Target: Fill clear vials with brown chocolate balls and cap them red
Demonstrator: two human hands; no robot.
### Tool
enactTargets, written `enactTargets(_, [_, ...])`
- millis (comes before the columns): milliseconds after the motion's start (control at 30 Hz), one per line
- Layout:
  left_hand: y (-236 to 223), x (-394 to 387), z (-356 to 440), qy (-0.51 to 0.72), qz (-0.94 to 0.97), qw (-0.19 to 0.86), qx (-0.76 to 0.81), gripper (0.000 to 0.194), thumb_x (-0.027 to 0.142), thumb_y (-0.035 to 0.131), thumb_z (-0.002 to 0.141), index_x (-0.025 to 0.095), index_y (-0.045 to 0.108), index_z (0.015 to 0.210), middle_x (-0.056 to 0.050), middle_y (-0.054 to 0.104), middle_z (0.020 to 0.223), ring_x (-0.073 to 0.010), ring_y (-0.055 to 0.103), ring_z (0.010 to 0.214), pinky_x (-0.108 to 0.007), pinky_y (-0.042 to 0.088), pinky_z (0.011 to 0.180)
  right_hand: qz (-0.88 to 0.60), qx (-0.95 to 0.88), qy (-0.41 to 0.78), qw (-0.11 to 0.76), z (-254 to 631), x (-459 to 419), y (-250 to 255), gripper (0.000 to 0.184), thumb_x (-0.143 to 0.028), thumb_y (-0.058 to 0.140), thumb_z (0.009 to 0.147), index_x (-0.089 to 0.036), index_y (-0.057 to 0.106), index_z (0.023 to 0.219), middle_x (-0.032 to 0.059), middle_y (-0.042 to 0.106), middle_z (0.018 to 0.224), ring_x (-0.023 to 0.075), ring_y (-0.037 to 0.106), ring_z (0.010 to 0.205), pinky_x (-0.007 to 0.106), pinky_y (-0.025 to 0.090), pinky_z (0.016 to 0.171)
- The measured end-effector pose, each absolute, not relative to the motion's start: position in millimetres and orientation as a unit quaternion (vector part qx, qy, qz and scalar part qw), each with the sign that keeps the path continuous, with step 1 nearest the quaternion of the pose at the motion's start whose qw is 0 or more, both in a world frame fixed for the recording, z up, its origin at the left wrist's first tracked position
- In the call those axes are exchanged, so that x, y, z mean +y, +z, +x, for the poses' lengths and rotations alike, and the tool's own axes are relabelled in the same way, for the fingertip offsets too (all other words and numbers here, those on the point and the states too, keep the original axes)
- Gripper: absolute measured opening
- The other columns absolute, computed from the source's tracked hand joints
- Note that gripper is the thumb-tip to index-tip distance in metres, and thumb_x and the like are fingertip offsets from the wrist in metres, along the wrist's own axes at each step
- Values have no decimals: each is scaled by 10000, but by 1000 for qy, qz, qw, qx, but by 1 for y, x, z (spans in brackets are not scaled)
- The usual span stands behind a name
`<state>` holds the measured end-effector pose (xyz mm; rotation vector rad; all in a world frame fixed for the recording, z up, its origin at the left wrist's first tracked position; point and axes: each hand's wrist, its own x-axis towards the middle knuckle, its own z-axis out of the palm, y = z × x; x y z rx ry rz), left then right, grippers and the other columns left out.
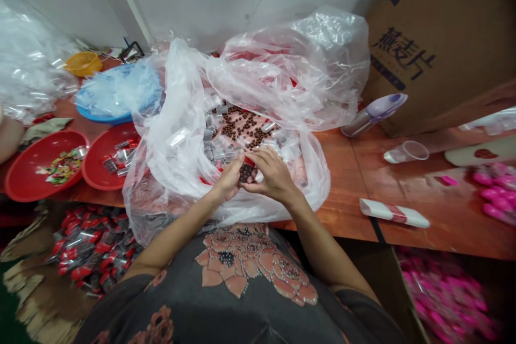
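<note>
My left hand [229,180] and my right hand [272,174] meet low in the middle of the view, with fingers curled around a small clear packet of dark brown balls [245,173]. The hands hide most of it. Just beyond my fingers, a loose heap of brown chocolate balls [242,126] lies among several small clear packets [213,145]. These rest on a red surface inside a large clear plastic bag [177,145], whose folds rise around both hands.
Left of the bag stand two red basins [24,183] [97,169] holding wrapped sweets and packets. Red-and-clear packets [92,247] lie on cardboard below the wooden table [346,215]. A cardboard box [427,48] stands at right, and a box of pink packets [443,295] sits low right.
</note>
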<state>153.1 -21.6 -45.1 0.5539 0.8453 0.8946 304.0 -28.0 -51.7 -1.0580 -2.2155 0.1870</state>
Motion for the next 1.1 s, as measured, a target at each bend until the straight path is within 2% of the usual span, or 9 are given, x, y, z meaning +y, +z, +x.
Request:
enactTargets(133, [-39, -22, 156, 420, 264, 787, 367, 447, 579, 665, 844, 148, 592, 752, 11, 564, 542, -73, 466, 405, -188, 384, 431, -397, -843, 110, 346, 302, -31, -50, 655, -419, 725, 804, -210, 474, 1371, 144, 611, 1299, 304, 557, 1226, 502, 452, 1056])
enactTargets(333, [-34, -16, 147, 348, 215, 845, 345, 531, 591, 429, 966, 165, 523, 664, 14, 481, 504, -77, 431, 389, -206, 369, 418, -406, -839, 152, 328, 303, -32, -42, 581, -398, 691, 840, -207, 476, 1345, 133, 634, 1214, 297, 586, 1115, 469, 481, 957])
enactTargets(467, [-29, -12, 139, 310, 167, 879, 321, 449, 466, 385, 991, 171, 500, 674, 20, 456, 531, -88, 427, 387, -191, 305, 369, -391, -856, 149, 303, 303, -27, -38, 500, -411, 704, 816, -226, 548, 1254, 99, 654, 1088, 283, 584, 998, 444, 481, 890])
enactTargets(600, [-25, -12, 134, 295, 146, 896, 298, 445, 394, 322, 1004, 172, 490, 657, 13, 445, 527, -99, 422, 386, -205, 338, 376, -373, -865, 139, 306, 299, -26, -35, 468, -415, 707, 800, -234, 581, 1213, 83, 659, 1014, 269, 583, 929, 426, 475, 842])
enactTargets(700, [-25, -14, 131, 303, 146, 898, 283, 491, 399, 292, 1021, 163, 504, 647, 7, 466, 536, -94, 435, 392, -207, 364, 389, -356, -871, 116, 320, 299, -26, -34, 459, -420, 701, 815, -213, 585, 1208, 93, 673, 1021, 267, 595, 928, 422, 480, 836])
enactTargets(867, [-31, -13, 126, 313, 192, 878, 308, 524, 530, 412, 1006, 103, 651, 820, -86, 663, 716, -153, 652, 595, -237, 511, 520, -379, -866, 94, 312, 307, -23, -36, 597, -517, 709, 840, -228, 528, 1331, 124, 645, 1222, 304, 594, 1098, 477, 481, 939])
enactTargets(1000, [-34, -12, 116, 349, 214, 848, 336, 508, 528, 444, 1004, 92, 701, 971, -136, 735, 825, -183, 708, 680, -289, 574, 629, -392, -845, 160, 326, 318, -15, -40, 826, -610, 714, 802, -280, 392, 1487, 126, 559, 1358, 306, 556, 1207, 506, 487, 1012])
enactTargets(1033, [-33, -11, 112, 367, 216, 841, 334, 499, 516, 429, 1014, 99, 703, 1024, -139, 745, 859, -186, 716, 703, -303, 585, 656, -400, -829, 180, 347, 320, -12, -42, 830, -613, 696, 817, -295, 363, 1508, 122, 539, 1380, 294, 564, 1200, 506, 493, 1016])
enactTargets(1100, [-29, -9, 104, 404, 220, 826, 328, 492, 489, 388, 1033, 113, 695, 1114, -136, 756, 917, -184, 726, 748, -312, 600, 695, -430, -781, 214, 398, 324, -4, -46, 708, -571, 620, 896, -311, 371, 1506, 114, 535, 1378, 253, 613, 1112, 488, 527, 979])
